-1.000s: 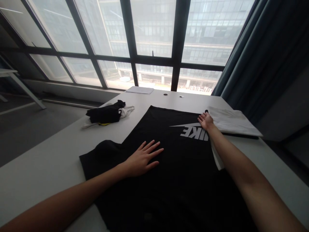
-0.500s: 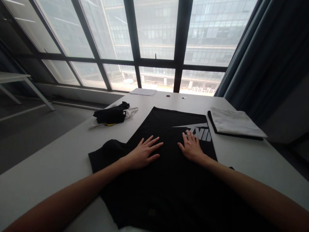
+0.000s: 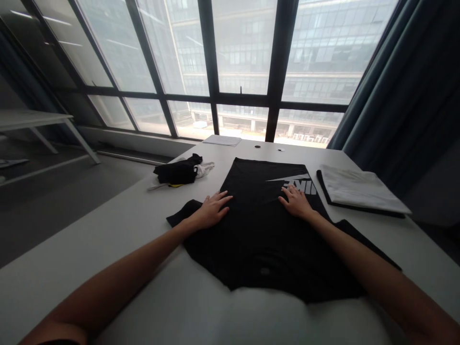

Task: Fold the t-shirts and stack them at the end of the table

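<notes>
A black T-shirt (image 3: 262,225) with a white logo lies spread flat on the white table (image 3: 118,239), its collar toward me. My left hand (image 3: 212,209) rests flat on the shirt's left side, fingers stretched out, close to the left sleeve. My right hand (image 3: 296,202) lies flat on the right side, fingers apart, just below the white logo (image 3: 300,184). Neither hand holds anything.
A folded pile with a white garment on top (image 3: 359,189) sits at the right of the table. A crumpled black and white bundle (image 3: 181,172) lies at the left, a paper sheet (image 3: 223,140) at the far edge. Windows and a dark curtain (image 3: 406,86) stand behind.
My right hand came back from the shirt's far right edge to rest flat near the logo. The shirt slid away from me, showing more bare table, and the left hand moved with it.
</notes>
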The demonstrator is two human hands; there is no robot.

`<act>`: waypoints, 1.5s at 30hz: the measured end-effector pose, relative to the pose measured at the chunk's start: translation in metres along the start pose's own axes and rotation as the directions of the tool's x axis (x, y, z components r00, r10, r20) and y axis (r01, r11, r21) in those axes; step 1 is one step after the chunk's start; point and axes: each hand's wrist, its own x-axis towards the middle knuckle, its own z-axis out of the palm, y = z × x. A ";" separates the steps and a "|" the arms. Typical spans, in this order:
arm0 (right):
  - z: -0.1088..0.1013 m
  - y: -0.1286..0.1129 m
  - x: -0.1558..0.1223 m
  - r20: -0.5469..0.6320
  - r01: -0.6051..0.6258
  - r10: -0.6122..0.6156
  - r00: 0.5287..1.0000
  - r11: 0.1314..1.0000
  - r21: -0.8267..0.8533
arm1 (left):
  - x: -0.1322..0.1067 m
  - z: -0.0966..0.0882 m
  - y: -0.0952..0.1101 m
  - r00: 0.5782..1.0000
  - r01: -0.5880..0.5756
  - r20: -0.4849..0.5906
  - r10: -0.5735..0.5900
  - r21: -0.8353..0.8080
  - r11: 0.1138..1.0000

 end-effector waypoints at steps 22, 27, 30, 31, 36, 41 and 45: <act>0.001 -0.120 -0.102 0.054 0.292 -0.320 0.946 0.911 0.290 | -0.010 -0.067 -0.101 0.991 0.121 0.039 -0.124 -0.622 0.773; 0.004 -0.119 -0.104 0.028 0.297 -0.318 0.948 0.911 0.286 | -0.010 -0.056 -0.095 0.986 0.147 -0.050 -0.159 -0.187 0.971; 0.006 -0.120 -0.104 0.022 0.305 -0.322 0.946 0.913 0.272 | -0.014 -0.037 -0.066 0.969 0.104 -0.235 -0.081 0.087 0.991; 0.006 -0.120 -0.104 0.018 0.308 -0.325 0.946 0.912 0.269 | -0.016 -0.029 -0.054 0.965 0.058 -0.261 -0.026 0.117 0.991; 0.008 -0.120 -0.105 0.009 0.306 -0.319 0.948 0.915 0.262 | -0.024 0.014 -0.013 0.985 -0.128 -0.099 0.141 0.119 0.985; 0.004 -0.122 -0.105 0.031 0.295 -0.314 0.949 0.918 0.264 | -0.023 0.025 -0.030 1.000 -0.030 0.002 0.030 0.130 0.991; 0.001 -0.123 -0.105 0.048 0.289 -0.313 0.949 0.918 0.270 | -0.021 0.018 -0.041 0.996 0.085 -0.016 -0.084 0.138 0.987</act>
